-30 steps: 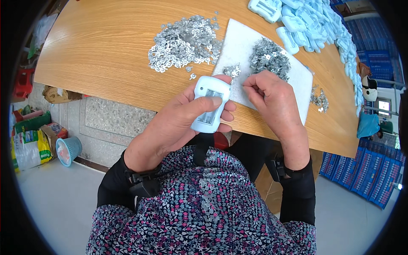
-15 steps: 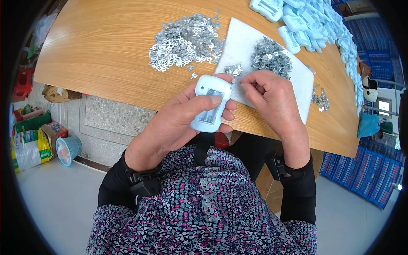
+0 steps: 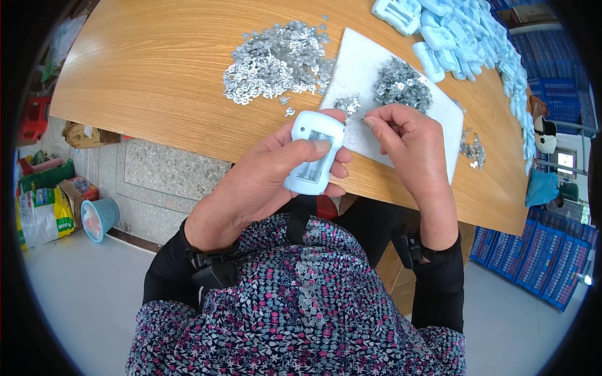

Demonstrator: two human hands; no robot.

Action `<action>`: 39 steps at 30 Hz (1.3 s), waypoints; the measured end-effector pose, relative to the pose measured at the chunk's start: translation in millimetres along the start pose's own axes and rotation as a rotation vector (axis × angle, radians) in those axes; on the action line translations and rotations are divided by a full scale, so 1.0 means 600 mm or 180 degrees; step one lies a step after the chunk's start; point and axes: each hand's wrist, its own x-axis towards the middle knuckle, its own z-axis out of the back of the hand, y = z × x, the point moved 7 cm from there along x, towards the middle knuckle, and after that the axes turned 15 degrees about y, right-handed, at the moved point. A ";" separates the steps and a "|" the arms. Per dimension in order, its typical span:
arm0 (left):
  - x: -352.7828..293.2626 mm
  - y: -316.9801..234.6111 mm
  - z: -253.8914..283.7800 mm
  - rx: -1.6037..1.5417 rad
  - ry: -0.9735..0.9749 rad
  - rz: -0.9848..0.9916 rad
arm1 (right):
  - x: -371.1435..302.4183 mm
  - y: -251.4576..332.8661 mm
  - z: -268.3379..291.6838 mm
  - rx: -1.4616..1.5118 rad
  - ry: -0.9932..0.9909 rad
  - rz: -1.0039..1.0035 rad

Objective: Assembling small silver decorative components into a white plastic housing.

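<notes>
My left hand [image 3: 263,168] is wrapped round a light blue plastic casing [image 3: 305,183] with an open battery compartment facing up. Its thumb presses on the upper part of that compartment. To the right, my right hand [image 3: 411,141] is closed in a pinch above a white foam sheet [image 3: 360,53]; whatever its fingertips hold is too small to make out. Just beyond those fingertips lies a small cluster of metal contact pieces [image 3: 348,104]. A larger heap of spring-like metal contacts [image 3: 401,86] sits farther back on the sheet, behind the right hand.
Flat metal contact plates [image 3: 276,66] are heaped on the wooden table [image 3: 144,62] left of the sheet. Many light blue casings [image 3: 454,34] pile up at the far right. A few loose metal pieces [image 3: 473,150] lie by the right edge. A blue basket [image 3: 100,220] stands on the floor.
My right hand has shifted slightly right and its pinch has turned a little. My left hand holds the casing almost unchanged.
</notes>
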 end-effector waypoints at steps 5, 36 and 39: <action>0.001 0.001 0.003 0.0079 -0.0007 -0.0050 | 0.000 -0.009 -0.004 0.0226 0.0078 -0.0214; 0.049 -0.009 -0.023 0.0444 -0.0452 -0.0413 | -0.025 0.017 -0.008 0.2348 0.0115 0.0204; 0.055 -0.005 -0.017 0.0553 -0.0560 -0.0456 | -0.037 0.027 -0.007 0.2376 -0.0003 0.0299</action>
